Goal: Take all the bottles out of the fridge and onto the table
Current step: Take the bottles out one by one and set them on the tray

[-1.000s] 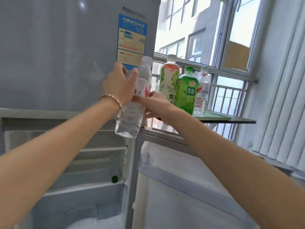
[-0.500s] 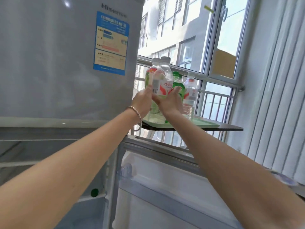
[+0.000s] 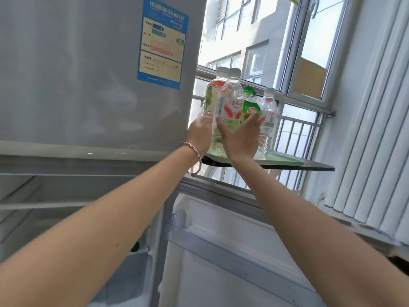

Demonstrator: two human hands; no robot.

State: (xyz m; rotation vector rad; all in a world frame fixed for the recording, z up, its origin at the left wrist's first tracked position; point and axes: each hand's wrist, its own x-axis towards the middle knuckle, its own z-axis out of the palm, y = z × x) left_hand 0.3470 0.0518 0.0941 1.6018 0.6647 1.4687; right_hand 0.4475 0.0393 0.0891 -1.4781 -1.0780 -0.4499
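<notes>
— Now, how far along are we?

— Well advanced, we judge. Three bottles already stand on the green tray on the table: a pale juice bottle, a green bottle and a small water bottle. A fourth, the clear water bottle, is between our hands over the tray's near end, at about 12 o'clock from us. Whether its base has touched down we cannot tell.

— And the hands?

— Our left hand and right hand both curl around its lower half, fingers grasping it.

— Its orientation?

— Long axis upright, white cap toward 12 o'clock, label facing us.

— What is left?

— Setting it down and letting go. The open fridge at 8 o'clock shows bare shelves and a small green round thing; whether that is another bottle we cannot tell.
</notes>
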